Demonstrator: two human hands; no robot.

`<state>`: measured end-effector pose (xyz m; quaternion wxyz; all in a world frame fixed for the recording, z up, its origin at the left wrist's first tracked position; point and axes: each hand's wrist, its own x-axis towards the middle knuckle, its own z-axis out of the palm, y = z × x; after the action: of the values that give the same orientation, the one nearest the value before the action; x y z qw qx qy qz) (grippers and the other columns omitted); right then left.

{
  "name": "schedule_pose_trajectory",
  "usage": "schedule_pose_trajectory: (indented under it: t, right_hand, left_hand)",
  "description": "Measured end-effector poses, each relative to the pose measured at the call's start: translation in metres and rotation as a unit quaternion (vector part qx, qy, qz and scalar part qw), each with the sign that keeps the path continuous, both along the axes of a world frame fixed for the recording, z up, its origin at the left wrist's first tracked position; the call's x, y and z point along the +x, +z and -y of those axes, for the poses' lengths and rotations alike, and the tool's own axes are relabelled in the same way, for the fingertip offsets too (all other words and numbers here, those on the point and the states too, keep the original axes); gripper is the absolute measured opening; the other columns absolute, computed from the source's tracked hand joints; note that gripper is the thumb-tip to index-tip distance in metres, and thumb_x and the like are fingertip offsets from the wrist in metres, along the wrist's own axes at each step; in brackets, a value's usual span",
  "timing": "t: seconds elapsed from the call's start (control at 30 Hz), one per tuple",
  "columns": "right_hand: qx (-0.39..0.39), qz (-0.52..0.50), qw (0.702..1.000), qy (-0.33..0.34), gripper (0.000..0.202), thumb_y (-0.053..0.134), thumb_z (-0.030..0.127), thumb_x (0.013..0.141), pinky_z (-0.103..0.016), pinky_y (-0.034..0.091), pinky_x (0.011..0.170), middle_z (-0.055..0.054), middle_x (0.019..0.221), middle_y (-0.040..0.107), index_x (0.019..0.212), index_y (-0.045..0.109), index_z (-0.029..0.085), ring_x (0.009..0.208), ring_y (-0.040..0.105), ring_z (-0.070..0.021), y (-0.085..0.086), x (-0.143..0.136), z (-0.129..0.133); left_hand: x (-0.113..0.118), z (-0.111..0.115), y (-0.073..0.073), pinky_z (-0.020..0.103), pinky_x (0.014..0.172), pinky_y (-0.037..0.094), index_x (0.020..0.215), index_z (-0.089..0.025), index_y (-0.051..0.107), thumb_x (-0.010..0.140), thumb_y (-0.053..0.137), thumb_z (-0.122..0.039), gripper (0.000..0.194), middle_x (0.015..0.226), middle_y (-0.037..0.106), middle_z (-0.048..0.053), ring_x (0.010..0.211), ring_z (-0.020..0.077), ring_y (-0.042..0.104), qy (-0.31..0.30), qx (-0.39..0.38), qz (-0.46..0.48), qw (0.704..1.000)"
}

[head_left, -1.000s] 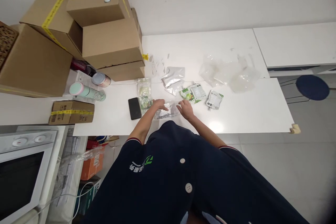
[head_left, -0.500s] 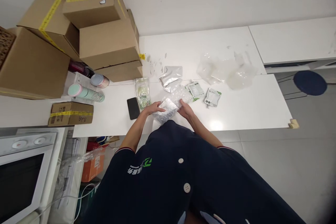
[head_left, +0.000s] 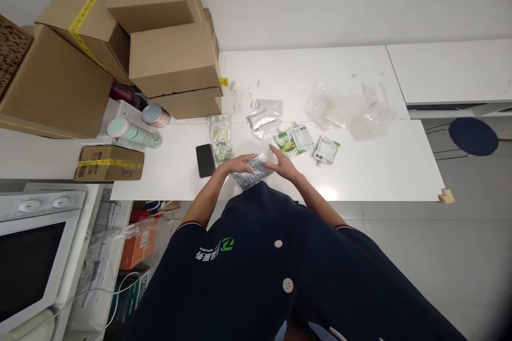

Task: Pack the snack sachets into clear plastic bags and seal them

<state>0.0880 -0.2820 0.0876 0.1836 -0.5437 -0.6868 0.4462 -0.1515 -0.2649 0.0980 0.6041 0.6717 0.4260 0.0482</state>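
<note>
Your left hand (head_left: 239,164) pinches the left end of the bubble-wrapped packet (head_left: 253,172), thumb on top; your right hand (head_left: 284,164) has thumb and forefinger spread at its right end. The packet sits at the near edge of the white table (head_left: 380,170), close to your shirt (head_left: 256,245). The phone (head_left: 205,161) lies near on the left, silver pouches (head_left: 266,113) beyond. The widest stretch of tabletop runs right, to the tan corner guard (head_left: 446,196).

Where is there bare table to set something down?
Right of the white pouch, in front of the clear plastic; a smaller patch between phone and small box. Crowded: around left hand and right hand, both at bubble wrap near green packets.
</note>
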Motion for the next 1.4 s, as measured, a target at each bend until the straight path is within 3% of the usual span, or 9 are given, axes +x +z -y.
schedule_pose_trajectory:
  t: [0.2, 0.3, 0.4, 0.5, 0.6, 0.77, 0.97, 1.23, 1.4]
  right_hand:
    - [-0.27, -0.244, 0.931, 0.016, 0.049, 0.076, 0.043, 0.064, -0.032, 0.052, 0.077, -0.003, 0.087, 0.07, 0.102, 0.063, 0.015, 0.082, 0.064, -0.0196, -0.017, -0.019, 0.005]
    - [-0.302, -0.265, 0.909, -0.113, 0.039, 0.078, 0.035, 0.061, -0.03, 0.052, 0.07, 0.0, 0.074, 0.068, 0.09, 0.062, 0.016, 0.072, 0.064, -0.0176, -0.031, -0.023, 0.002]
    - [-0.27, -0.381, 0.833, -0.296, 0.035, 0.077, 0.03, 0.063, -0.033, 0.054, 0.073, -0.001, 0.081, 0.071, 0.092, 0.059, 0.019, 0.079, 0.066, -0.0195, -0.04, -0.027, -0.003]
    - [-0.229, -0.507, 0.746, -0.366, 0.036, 0.072, 0.028, 0.069, -0.035, 0.056, 0.08, -0.001, 0.095, 0.072, 0.102, 0.058, 0.023, 0.095, 0.066, -0.0208, -0.04, -0.038, -0.004]
    - [-0.256, -0.554, 0.721, -0.328, 0.036, 0.069, 0.029, 0.073, -0.037, 0.056, 0.083, -0.001, 0.1, 0.072, 0.106, 0.058, 0.024, 0.101, 0.065, -0.0219, -0.034, -0.056, 0.005]
    - [-0.393, -0.493, 0.722, -0.286, 0.029, 0.068, 0.025, 0.077, -0.034, 0.057, 0.076, -0.002, 0.094, 0.072, 0.104, 0.059, 0.023, 0.088, 0.067, -0.0202, -0.036, -0.071, 0.019]
    - [-0.508, -0.335, 0.745, -0.273, 0.016, 0.069, 0.021, 0.079, -0.028, 0.054, 0.062, -0.006, 0.086, 0.068, 0.089, 0.056, 0.019, 0.071, 0.067, -0.0163, -0.058, -0.044, 0.031]
    - [-0.505, -0.36, 0.725, -0.3, 0.013, 0.067, 0.022, 0.08, -0.025, 0.053, 0.06, -0.004, 0.082, 0.067, 0.086, 0.055, 0.02, 0.067, 0.066, -0.0132, -0.064, -0.001, 0.044]
    - [-0.45, -0.344, 0.751, -0.338, 0.013, 0.067, 0.024, 0.08, -0.024, 0.051, 0.058, -0.004, 0.08, 0.067, 0.084, 0.057, 0.019, 0.063, 0.064, -0.0123, -0.072, 0.019, 0.049]
  left_hand:
    - [0.012, 0.004, 0.012, 0.032, 0.092, 0.043, 0.133, -0.023, 0.051, 0.07, 0.07, -0.026, 0.066, 0.126, 0.061, 0.006, 0.113, 0.0282, 0.056, -0.051, 0.08, -0.131, 0.987]
    - [0.017, 0.017, 0.005, 0.039, 0.097, 0.04, 0.127, -0.023, 0.052, 0.074, 0.07, -0.03, 0.056, 0.122, 0.059, 0.01, 0.115, 0.0307, 0.052, 0.076, 0.195, -0.216, 0.954]
    - [0.022, 0.036, -0.012, 0.045, 0.103, 0.034, 0.12, -0.019, 0.053, 0.077, 0.07, -0.035, 0.049, 0.126, 0.052, 0.015, 0.124, 0.032, 0.044, 0.318, 0.255, -0.202, 0.89]
    - [0.029, 0.052, -0.028, 0.043, 0.097, 0.04, 0.115, -0.018, 0.055, 0.076, 0.071, -0.044, 0.05, 0.118, 0.056, 0.015, 0.114, 0.0284, 0.053, 0.5, 0.053, -0.036, 0.864]
    - [0.037, 0.057, -0.037, 0.041, 0.089, 0.046, 0.112, -0.018, 0.058, 0.073, 0.071, -0.055, 0.055, 0.109, 0.063, 0.013, 0.1, 0.0253, 0.061, 0.508, -0.21, 0.187, 0.814]
    - [0.041, 0.05, -0.052, 0.037, 0.09, 0.048, 0.107, -0.016, 0.061, 0.065, 0.081, -0.04, 0.053, 0.104, 0.068, 0.01, 0.099, 0.0229, 0.064, 0.595, -0.183, 0.339, 0.705]
    - [0.016, 0.032, -0.078, 0.04, 0.087, 0.05, 0.099, -0.013, 0.064, 0.066, 0.079, -0.038, 0.045, 0.099, 0.07, 0.013, 0.093, 0.0259, 0.066, 0.593, -0.093, 0.144, 0.787]
    - [-0.04, -0.101, -0.052, 0.038, 0.088, 0.049, 0.111, -0.011, 0.058, 0.078, 0.064, -0.023, 0.036, 0.11, 0.067, 0.014, 0.098, 0.0241, 0.063, 0.457, -0.025, -0.012, 0.889]
    - [-0.048, -0.149, -0.05, 0.05, 0.098, 0.039, 0.121, -0.015, 0.052, 0.072, 0.071, -0.025, 0.054, 0.131, 0.052, 0.021, 0.125, 0.0366, 0.045, 0.41, 0.14, -0.312, 0.846]
